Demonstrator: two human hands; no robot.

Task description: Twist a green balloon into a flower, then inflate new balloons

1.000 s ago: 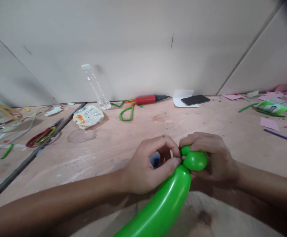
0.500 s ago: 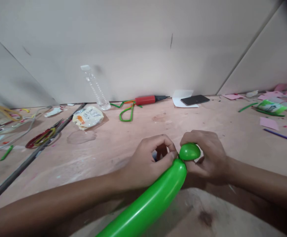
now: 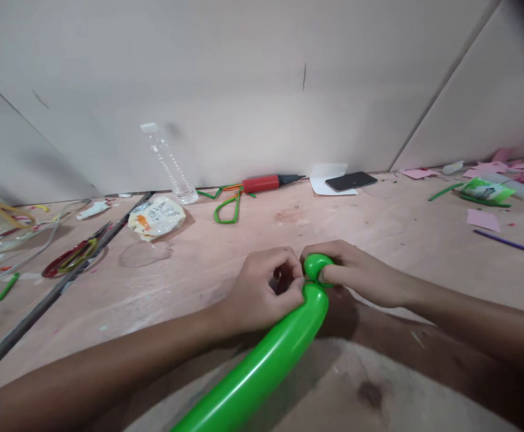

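A long green balloon (image 3: 262, 363) runs from the bottom edge up to my hands, shiny and inflated. At its far end a short round bubble is pinched off from the long part by a narrow twisted neck. My left hand (image 3: 266, 288) is closed, with thumb and forefinger pinching at that neck. Around the small bubble my right hand (image 3: 347, 270) is closed, its thumb pressing on the near side and its fingers behind. The fingertips of both hands are close together at the neck.
By the wall lie a red balloon pump (image 3: 260, 183), a green balloon strip (image 3: 226, 213) and a phone (image 3: 350, 181) on white paper. A clear bottle (image 3: 171, 168) leans near a plastic wrapper (image 3: 156, 219). Scissors (image 3: 75, 255) lie left; pink paper (image 3: 482, 220) and a purple stick (image 3: 505, 240) lie right.
My right hand has turned around the small bubble, bringing its thumb over the near side. Both hands and the balloon's end sit slightly further left in view.
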